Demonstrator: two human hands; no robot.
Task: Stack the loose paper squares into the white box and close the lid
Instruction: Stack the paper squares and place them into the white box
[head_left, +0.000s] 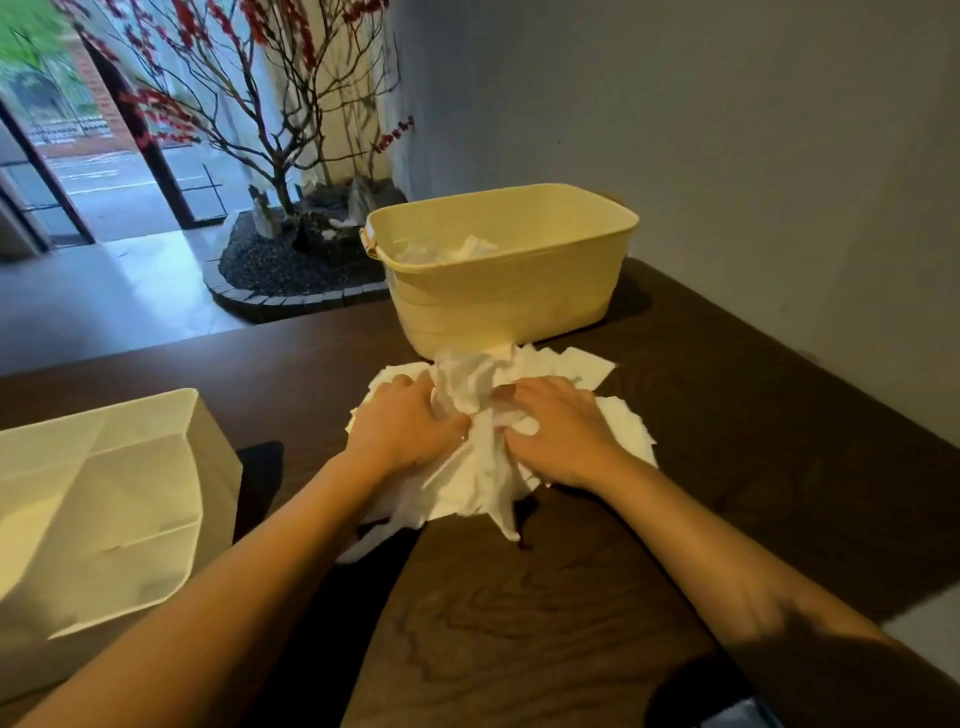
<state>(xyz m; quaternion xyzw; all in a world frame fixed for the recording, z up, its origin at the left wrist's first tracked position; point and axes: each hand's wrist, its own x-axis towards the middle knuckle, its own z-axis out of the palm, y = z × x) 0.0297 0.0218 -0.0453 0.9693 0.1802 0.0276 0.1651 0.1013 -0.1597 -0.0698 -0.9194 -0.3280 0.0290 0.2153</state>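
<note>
Both hands, left (402, 426) and right (563, 428), fingers curled, gripping heap of crumpled white paper squares (483, 467); open white box (104, 499) left of them.

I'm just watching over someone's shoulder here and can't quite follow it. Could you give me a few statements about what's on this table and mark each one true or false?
1. Both hands are on the heap of loose white paper squares on the dark wooden table. True: the left hand and the right hand gather it from either side.
2. The open white box sits to the person's right. False: it sits at the left.
3. The pale yellow plastic tub stands behind the heap. True.
4. The tub is empty. False: some crumpled white material lies inside.
5. The white box is already full of paper. False: its inside looks bare.
</note>
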